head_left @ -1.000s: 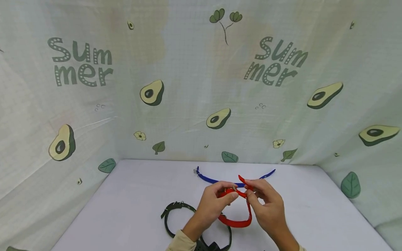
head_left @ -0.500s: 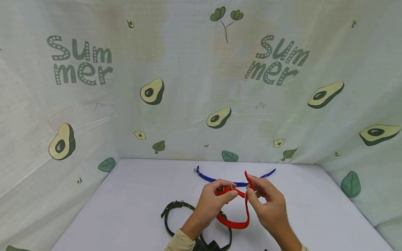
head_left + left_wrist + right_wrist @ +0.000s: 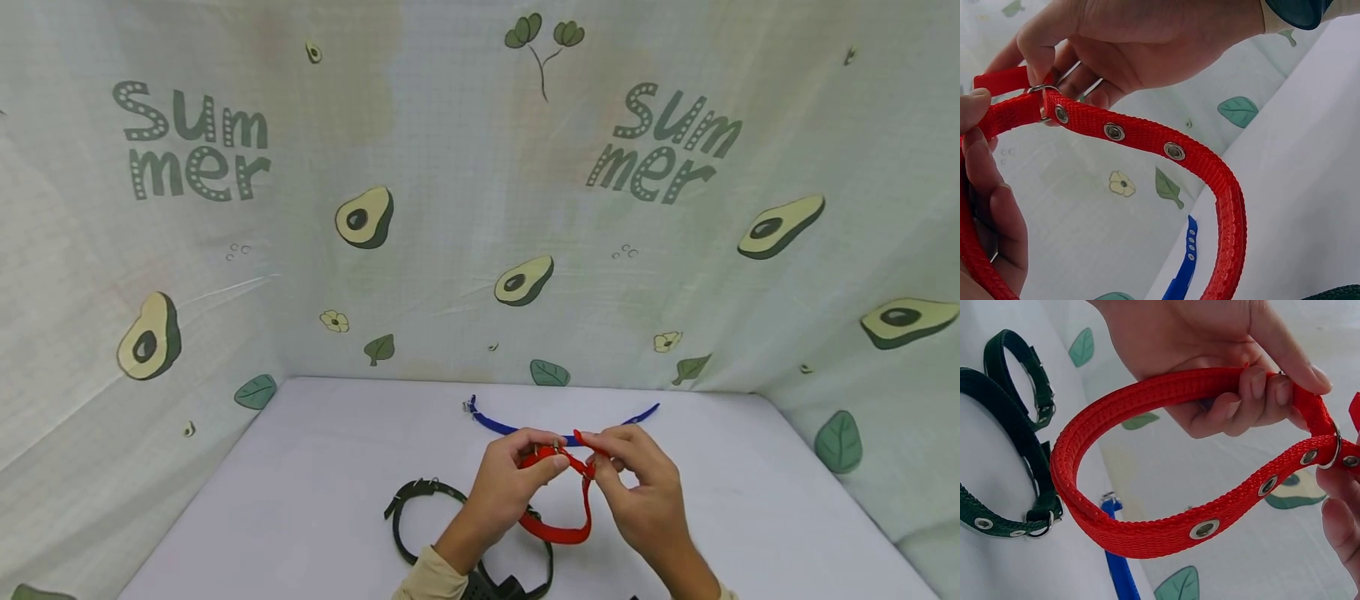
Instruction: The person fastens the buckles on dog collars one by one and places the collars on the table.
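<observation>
Pinched from both sides, the red collar [image 3: 558,500] hangs as a loop above the table [image 3: 315,467], lifted so its webbing can be worked freely. The left hand [image 3: 510,483] grips the strap at the metal ring [image 3: 1040,94], steadying the hardware, while the right hand [image 3: 637,492] pinches the eyeleted end [image 3: 1310,456] right at that ring, where the strap passes through. Just beyond the hands, a blue collar [image 3: 525,429] lies flat and unbuckled; a dark green collar [image 3: 420,500] rests closed beneath the left wrist. An avocado-print cloth [image 3: 360,217] screens the back.
</observation>
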### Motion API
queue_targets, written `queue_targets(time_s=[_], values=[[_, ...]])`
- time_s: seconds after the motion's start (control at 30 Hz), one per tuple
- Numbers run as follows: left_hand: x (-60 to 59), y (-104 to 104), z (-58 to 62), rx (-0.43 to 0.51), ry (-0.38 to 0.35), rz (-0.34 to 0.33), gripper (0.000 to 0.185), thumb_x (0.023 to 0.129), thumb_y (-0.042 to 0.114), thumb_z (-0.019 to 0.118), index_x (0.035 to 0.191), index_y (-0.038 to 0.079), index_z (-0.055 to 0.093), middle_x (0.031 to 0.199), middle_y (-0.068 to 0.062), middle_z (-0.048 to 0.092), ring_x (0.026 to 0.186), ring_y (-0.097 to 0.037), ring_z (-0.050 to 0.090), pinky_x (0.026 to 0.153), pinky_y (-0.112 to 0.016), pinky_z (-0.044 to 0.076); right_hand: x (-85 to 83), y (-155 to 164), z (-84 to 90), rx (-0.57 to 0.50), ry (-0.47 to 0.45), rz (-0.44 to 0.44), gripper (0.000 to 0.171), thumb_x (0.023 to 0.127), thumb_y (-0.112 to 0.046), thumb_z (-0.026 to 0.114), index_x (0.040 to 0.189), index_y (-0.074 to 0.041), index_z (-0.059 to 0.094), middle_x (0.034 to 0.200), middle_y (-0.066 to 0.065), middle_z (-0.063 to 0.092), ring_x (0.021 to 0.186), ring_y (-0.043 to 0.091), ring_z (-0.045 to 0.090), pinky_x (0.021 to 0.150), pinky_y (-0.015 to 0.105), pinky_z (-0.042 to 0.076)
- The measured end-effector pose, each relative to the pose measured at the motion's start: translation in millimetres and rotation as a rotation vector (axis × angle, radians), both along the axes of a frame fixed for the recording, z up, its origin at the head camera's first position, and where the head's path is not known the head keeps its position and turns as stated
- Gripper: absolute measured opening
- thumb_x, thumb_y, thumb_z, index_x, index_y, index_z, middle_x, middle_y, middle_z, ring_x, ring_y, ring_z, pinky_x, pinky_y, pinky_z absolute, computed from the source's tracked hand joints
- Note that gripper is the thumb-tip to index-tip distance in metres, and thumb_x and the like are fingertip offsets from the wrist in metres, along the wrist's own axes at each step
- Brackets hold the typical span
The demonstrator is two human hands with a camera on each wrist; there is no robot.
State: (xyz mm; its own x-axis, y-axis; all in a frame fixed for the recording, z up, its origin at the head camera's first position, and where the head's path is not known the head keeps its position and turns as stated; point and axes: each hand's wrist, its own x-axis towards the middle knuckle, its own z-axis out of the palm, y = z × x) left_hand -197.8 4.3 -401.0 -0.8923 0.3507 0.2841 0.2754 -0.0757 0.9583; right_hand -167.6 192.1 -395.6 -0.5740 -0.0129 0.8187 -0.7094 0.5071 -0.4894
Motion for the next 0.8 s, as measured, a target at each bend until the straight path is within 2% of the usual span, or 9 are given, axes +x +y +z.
queue_targets(time_s=[0.37,0.47,0.8], values=[[2.1,0.9,0.4,0.017,0.013,0.002,0.023,0.094,0.020,0.072,0.115,0.011,0.070,0.102,-0.002,0.070,0.093,-0.018,0.065,0.079,-0.026,0.056,1.4,-1.9,-2.0,0.037,-0.019,-0.028,0.046,0.078,0.017,0.062,0.105,-0.016,0.079,0.094,-0.005,0.062,0.080,0.009,0.057,0.067,0.016,0.051],[3.1,1.1,0.9,0.014,0.014,0.001,0.023,0.094,0.020,0.073,0.114,0.011,0.070,0.102,-0.002,0.069,0.092,-0.018,0.065,0.078,-0.026,0.055,1.6,-3.0,-2.5,0.050,0.001,-0.025,0.045,0.077,0.018,0.062,0.103,-0.014,0.079,0.094,-0.005,0.061,0.078,0.008,0.055,0.065,0.016,0.051],[2.1,0.4,-0.4,0.007,0.013,-0.005,0.027,0.094,0.021,0.073,0.117,0.008,0.070,0.104,-0.002,0.069,0.093,-0.018,0.065,0.078,-0.025,0.056,1.8,-6.5,-5.8,0.096,-0.015,-0.004,0.041,0.076,0.017,0.063,0.105,-0.009,0.079,0.096,-0.002,0.061,0.075,0.007,0.052,0.062,0.015,0.049]])
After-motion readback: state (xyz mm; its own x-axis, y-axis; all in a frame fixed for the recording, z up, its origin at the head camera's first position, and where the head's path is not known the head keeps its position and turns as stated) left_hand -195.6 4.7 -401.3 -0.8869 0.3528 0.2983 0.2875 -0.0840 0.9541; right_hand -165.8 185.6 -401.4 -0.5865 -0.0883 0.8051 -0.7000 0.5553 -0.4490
